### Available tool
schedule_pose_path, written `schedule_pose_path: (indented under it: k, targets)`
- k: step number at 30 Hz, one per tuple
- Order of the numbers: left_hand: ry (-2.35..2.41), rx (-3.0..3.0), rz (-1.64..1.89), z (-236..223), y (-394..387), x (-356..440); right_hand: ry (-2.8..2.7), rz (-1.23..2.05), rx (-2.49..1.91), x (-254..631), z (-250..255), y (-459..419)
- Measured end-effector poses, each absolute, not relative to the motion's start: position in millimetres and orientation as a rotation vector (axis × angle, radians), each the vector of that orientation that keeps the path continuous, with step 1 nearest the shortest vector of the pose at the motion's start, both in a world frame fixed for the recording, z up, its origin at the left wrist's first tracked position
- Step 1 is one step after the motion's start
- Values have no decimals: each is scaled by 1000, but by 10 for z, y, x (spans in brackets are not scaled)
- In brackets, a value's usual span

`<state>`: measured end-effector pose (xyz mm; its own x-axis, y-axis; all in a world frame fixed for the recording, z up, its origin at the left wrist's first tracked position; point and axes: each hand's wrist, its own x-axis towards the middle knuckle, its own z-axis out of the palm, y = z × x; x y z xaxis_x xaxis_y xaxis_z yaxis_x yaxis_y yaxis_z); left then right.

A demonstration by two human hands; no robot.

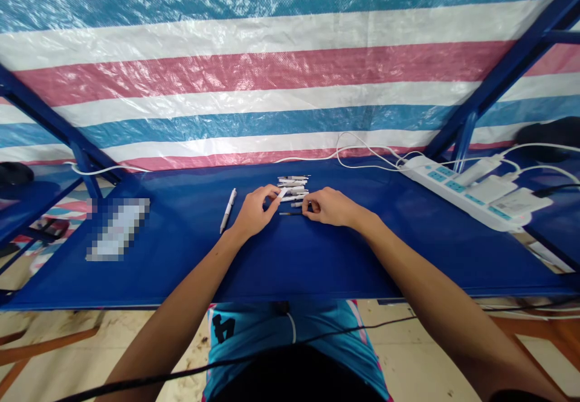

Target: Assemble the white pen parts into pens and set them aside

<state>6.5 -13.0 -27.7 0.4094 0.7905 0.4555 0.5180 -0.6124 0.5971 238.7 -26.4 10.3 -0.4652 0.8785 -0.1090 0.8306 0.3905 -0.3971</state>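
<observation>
Hands (257, 210) by pens (293, 182); white piece (282, 194) held; tabletop (308, 263) around.

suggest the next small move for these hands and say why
Probably ease the left hand slightly toward the right hand: the left pinches a white piece, while the thin dark rod at the right fingertips points left, and the two parts look apart.

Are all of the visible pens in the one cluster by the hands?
No, one slim white-and-grey pen lies apart on the blue tabletop, left of the left hand.
</observation>
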Motion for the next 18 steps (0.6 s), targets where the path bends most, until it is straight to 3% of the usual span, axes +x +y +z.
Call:
schedule_pose_path:
  k: [18]
  targets:
    - [1133,2315,1059,-288,-119,52,-2589,747,-1434,2387,126,-274]
